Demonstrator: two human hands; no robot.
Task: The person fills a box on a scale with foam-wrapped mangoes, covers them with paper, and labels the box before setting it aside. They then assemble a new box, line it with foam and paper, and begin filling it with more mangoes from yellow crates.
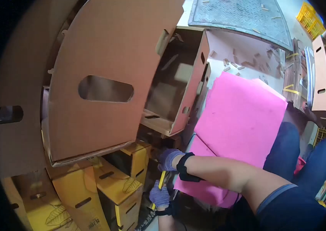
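My left hand (159, 195), in a purple knit glove, is closed around a narrow yellow strip (162, 180). The strip runs from below that hand up to my right hand (168, 159), gloved the same way and with its fingers curled at the strip's upper end. Its exact kind is hard to make out. Both wrists wear black bands. Just right of the hands lie stacked pink sheets (240, 119), whose lower part passes under my right forearm. Yellow printed boxes (118, 181) stand close on the left.
A large brown carton (93, 127) with an oval hand hole rises at left, beside an open box (190, 96). Cardboard scraps (230, 63) litter the floor near a textured metal plate (240, 17). Strapped flat cardboard (292, 77) and a yellow crate (310, 20) are at right.
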